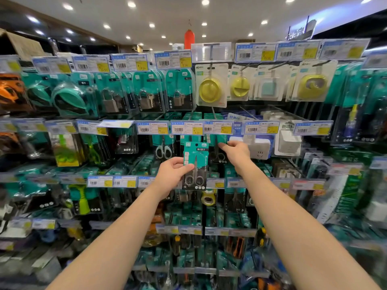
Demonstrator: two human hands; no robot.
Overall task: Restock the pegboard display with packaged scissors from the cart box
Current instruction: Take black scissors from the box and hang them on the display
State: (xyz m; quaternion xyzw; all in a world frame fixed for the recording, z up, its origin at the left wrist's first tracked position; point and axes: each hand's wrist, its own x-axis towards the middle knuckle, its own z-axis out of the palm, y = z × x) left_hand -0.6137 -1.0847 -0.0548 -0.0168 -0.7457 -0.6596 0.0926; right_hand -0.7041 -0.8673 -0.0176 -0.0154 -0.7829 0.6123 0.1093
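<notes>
Head camera view, looking along two bare forearms stretched toward a crowded shop wall; nearest the display, the left hand [173,174] pinches a packaged scissors [195,164] by its left edge, thumb across the front and fingers behind, holding it upright just in front of the shelving; the pack is a flat teal card under a clear, glossy plastic blister, with small steel scissors inside, blades up and dark loop handles at the bottom; the right hand [235,152] reaches just beside it, slightly higher, fingertips pointed left at a hanging pack of dark-handled scissors [218,155] under the price tags [218,127]; whether those fingertips pinch that pack or only touch it cannot be told; the cart box is out of frame.

The step in hand appears to be hanging this pack; the next move likely calls for finding the hook end behind the tags and threading the card's small top hole onto it, while the right hand steadies the packs already there.

Farther back, the pegboard display [236,108] carries thin wire hooks, shiny metal padlocks [146,99] in blister packs, and rounded yellow plastic pieces [209,91] on white cards; beyond, a pale ceiling with round lights.
</notes>
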